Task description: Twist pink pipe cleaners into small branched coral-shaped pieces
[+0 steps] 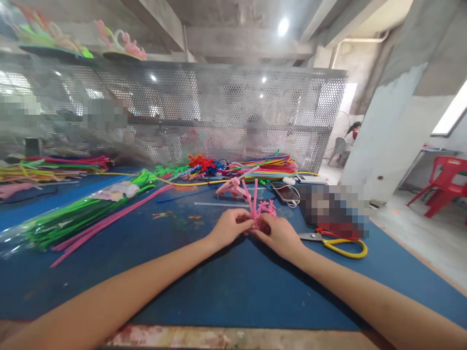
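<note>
Close together over the middle of the blue table (204,296), both my hands pinch pink pipe cleaners (256,197), whose free ends stand up above the fingers. My left hand (231,226) is closed on them from the left, and my right hand (279,236) closes from the right; the fingertips hide where they are gripped. Just behind the right hand lies a small cluster of bent pink pipe cleaner pieces (267,207). A pink glue gun (232,188) rests beyond my hands. Scissors with yellow handles (346,247) lie right of my right hand.
Green pipe cleaners in a clear bag (87,209) and long pink ones (109,221) lie at left. Colourful bundles (270,166) line the back, before a perforated metal screen (226,107). A phone with a white cable (286,193) and a dark, partly blurred object (310,206) sit at right.
</note>
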Action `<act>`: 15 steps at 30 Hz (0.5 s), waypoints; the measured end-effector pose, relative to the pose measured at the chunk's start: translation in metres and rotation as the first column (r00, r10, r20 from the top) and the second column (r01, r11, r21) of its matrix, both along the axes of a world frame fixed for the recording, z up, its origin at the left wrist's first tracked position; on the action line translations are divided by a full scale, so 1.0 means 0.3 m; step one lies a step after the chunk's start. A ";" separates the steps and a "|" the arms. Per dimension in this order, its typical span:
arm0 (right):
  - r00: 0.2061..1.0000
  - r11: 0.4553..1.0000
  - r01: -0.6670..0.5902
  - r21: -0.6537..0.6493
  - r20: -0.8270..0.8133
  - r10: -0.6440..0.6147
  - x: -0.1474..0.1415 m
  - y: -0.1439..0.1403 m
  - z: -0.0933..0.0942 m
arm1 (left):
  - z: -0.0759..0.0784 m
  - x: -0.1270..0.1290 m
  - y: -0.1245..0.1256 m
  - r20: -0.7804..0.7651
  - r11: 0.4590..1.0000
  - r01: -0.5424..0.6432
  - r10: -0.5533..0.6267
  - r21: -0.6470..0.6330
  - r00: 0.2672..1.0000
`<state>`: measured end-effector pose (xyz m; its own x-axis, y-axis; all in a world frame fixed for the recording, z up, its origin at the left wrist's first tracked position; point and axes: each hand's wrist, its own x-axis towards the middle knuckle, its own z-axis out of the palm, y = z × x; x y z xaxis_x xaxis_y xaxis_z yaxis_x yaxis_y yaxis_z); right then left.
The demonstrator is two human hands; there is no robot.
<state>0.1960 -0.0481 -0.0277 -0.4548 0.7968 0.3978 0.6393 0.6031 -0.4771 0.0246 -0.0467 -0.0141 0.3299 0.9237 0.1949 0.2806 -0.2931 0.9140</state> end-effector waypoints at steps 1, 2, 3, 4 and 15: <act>0.997 0.998 0.037 0.048 0.068 -0.041 0.006 0.000 0.003 | 0.001 0.003 -0.002 0.007 1.000 -0.014 0.014 0.014 1.000; 0.989 0.994 0.060 0.090 0.129 -0.071 0.008 0.002 0.005 | 0.002 0.007 -0.002 0.013 0.999 -0.025 0.025 0.024 1.000; 0.980 0.990 0.067 0.123 0.179 -0.088 0.007 0.004 0.006 | 0.001 0.011 -0.001 0.017 0.999 -0.037 0.036 0.026 0.999; 0.972 0.987 0.064 0.149 0.216 -0.096 0.004 0.007 0.006 | -0.001 0.013 0.001 0.021 0.999 -0.042 0.042 0.022 0.999; 0.995 0.985 0.028 0.169 0.085 -0.043 -0.024 0.030 -0.010 | -0.003 0.007 0.003 0.030 0.995 -0.102 0.102 0.003 0.994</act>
